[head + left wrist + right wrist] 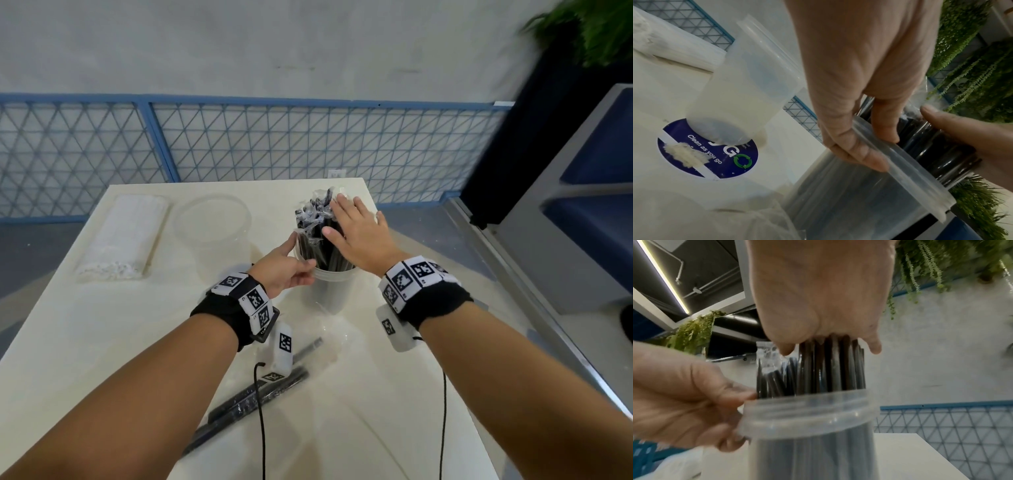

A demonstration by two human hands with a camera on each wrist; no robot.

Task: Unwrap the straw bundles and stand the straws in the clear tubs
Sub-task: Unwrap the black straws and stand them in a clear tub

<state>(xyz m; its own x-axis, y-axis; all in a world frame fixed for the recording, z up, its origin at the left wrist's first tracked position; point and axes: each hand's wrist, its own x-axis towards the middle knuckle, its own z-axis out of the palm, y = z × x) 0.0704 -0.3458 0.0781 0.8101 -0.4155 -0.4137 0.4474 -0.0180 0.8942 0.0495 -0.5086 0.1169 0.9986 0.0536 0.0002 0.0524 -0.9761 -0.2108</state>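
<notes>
A clear tub full of upright black straws stands mid-table. My left hand grips its rim on the left side, fingers curled round the edge. My right hand lies flat and open on the straw tops, palm pressing down on the straws. Some straw tips still carry clear wrapping. An empty clear tub stands to the left, and beside it lies a wrapped bundle of white straws. A few black straws lie on the table under my left forearm.
Crumpled clear wrapper lies in front of the filled tub. The white table ends close behind the tubs, with a blue mesh fence beyond. A round blue sticker sits under the empty tub. A grey cabinet stands at right.
</notes>
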